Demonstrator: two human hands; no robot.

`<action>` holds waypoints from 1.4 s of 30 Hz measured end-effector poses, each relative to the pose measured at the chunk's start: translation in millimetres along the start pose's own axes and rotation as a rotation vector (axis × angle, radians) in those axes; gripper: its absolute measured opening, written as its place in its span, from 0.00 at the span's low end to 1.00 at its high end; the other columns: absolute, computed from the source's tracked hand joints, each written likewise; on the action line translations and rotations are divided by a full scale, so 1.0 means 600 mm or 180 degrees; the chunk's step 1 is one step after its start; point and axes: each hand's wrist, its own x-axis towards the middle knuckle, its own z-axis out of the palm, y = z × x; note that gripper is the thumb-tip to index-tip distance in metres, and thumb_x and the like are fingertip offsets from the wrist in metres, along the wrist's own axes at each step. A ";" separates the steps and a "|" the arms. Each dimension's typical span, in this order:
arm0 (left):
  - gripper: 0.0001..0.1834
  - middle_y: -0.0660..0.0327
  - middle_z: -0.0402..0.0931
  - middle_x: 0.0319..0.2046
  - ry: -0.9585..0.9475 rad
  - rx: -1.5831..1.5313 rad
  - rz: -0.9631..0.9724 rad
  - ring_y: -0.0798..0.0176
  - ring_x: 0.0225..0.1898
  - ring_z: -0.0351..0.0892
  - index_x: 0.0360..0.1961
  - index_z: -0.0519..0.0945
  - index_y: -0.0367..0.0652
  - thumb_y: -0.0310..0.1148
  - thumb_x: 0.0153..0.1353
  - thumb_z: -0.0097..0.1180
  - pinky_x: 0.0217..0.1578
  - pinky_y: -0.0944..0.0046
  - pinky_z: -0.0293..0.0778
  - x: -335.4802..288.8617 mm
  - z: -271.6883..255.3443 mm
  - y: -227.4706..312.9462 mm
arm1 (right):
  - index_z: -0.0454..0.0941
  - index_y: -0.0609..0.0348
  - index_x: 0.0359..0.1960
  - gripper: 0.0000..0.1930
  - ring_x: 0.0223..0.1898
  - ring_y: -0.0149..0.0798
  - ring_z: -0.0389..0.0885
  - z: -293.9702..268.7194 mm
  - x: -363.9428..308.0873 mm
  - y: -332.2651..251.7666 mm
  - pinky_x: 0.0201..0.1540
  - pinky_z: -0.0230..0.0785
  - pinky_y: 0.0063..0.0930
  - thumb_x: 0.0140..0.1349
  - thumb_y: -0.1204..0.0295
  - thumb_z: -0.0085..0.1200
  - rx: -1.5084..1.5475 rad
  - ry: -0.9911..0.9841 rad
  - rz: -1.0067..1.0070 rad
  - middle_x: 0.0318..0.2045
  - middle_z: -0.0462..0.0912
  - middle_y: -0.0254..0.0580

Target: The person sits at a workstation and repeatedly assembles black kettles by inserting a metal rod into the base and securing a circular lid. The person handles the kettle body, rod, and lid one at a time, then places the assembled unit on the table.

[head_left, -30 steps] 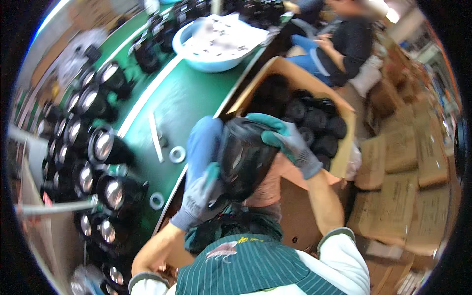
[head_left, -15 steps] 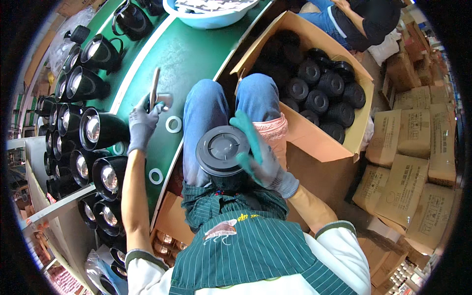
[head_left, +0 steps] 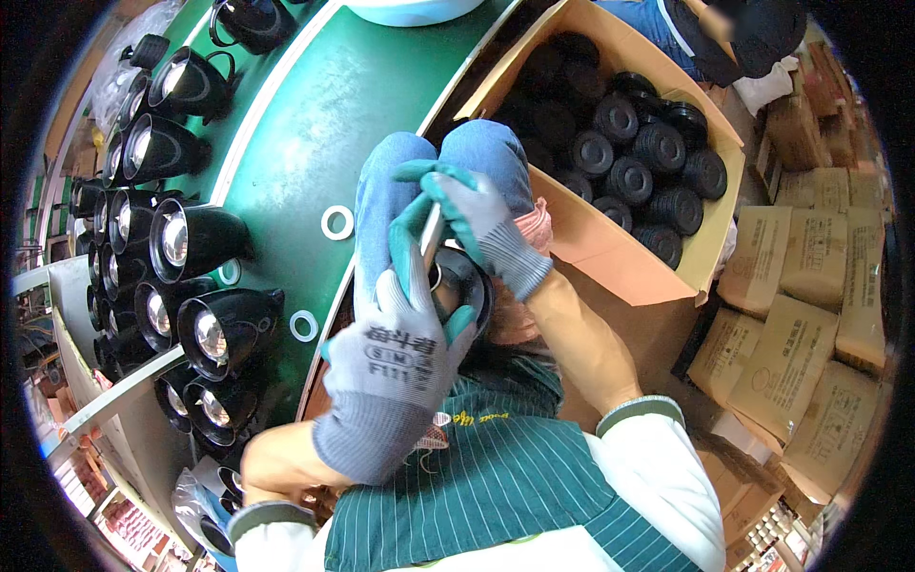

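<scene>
My left hand [head_left: 400, 348], in a grey glove with green fingertips, is over my lap. A flat, pale strip-like tool [head_left: 431, 232] stands along its fingers; its lower end is hidden. My right hand [head_left: 481, 219], gloved alike, closes its fingers at the tool's upper end. Below both hands, a round black vessel [head_left: 472, 286] rests between my thighs, mostly covered by the left hand. Two white rings [head_left: 336, 223] lie on the green table [head_left: 334, 105] at my left.
Several black jugs with shiny round openings [head_left: 212, 334] lie stacked on the left. An open cardboard box [head_left: 658, 283] of black round lids [head_left: 629, 179] stands to the right. Closed cartons [head_left: 786, 353] are piled beyond it. A light blue basin [head_left: 415, 10] and another person [head_left: 701, 43] are farther off.
My left hand has moved from the table to my lap, bringing the strip-like tool. My right hand has shifted from beside the vessel up to the tool's upper end.
</scene>
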 end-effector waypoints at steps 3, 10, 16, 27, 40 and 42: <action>0.36 0.45 0.82 0.47 0.0070 0.0113 -0.0461 0.43 0.36 0.87 0.71 0.64 0.34 0.43 0.69 0.58 0.36 0.50 0.83 -0.006 0.014 0.017 | 0.75 0.69 0.62 0.21 0.38 0.35 0.88 0.011 -0.021 -0.016 0.46 0.82 0.27 0.78 0.65 0.43 0.0088 -0.0290 0.0251 0.38 0.89 0.47; 0.22 0.41 0.83 0.48 0.0969 -0.2619 0.0380 0.39 0.49 0.84 0.63 0.76 0.35 0.32 0.73 0.42 0.51 0.53 0.78 0.039 0.079 -0.166 | 0.75 0.67 0.63 0.21 0.60 0.53 0.81 -0.019 -0.172 0.017 0.68 0.71 0.45 0.78 0.65 0.44 0.0748 -0.0453 -0.0528 0.50 0.85 0.55; 0.22 0.48 0.78 0.56 0.0852 -0.2009 0.2132 0.52 0.53 0.81 0.67 0.73 0.38 0.36 0.79 0.42 0.58 0.58 0.76 0.152 0.122 -0.213 | 0.84 0.57 0.26 0.17 0.40 0.46 0.78 0.030 -0.194 -0.066 0.73 0.56 0.60 0.63 0.57 0.52 -0.1115 -0.1664 -0.1512 0.23 0.79 0.39; 0.18 0.45 0.80 0.42 0.0890 -0.1931 0.2763 0.43 0.44 0.79 0.61 0.79 0.45 0.39 0.77 0.46 0.49 0.48 0.73 0.268 0.129 -0.116 | 0.77 0.50 0.24 0.17 0.29 0.42 0.79 0.178 -0.173 -0.040 0.44 0.77 0.48 0.56 0.52 0.64 -0.3376 -0.2254 -0.2448 0.21 0.74 0.37; 0.29 0.64 0.78 0.34 0.1638 -0.6331 -0.1725 0.70 0.24 0.70 0.65 0.70 0.45 0.56 0.76 0.47 0.29 0.68 0.71 0.156 0.286 -0.431 | 0.56 0.53 0.78 0.54 0.79 0.61 0.48 0.053 -0.232 -0.011 0.78 0.43 0.57 0.55 0.41 0.67 -0.3580 -0.0270 -0.1830 0.78 0.44 0.61; 0.36 0.60 0.79 0.43 0.2325 -0.5868 -0.1739 0.70 0.25 0.69 0.79 0.56 0.53 0.51 0.76 0.49 0.27 0.67 0.70 0.133 0.303 -0.440 | 0.56 0.52 0.78 0.58 0.78 0.69 0.44 0.061 -0.210 0.008 0.78 0.42 0.59 0.49 0.39 0.71 -0.4077 -0.0402 -0.1784 0.78 0.39 0.67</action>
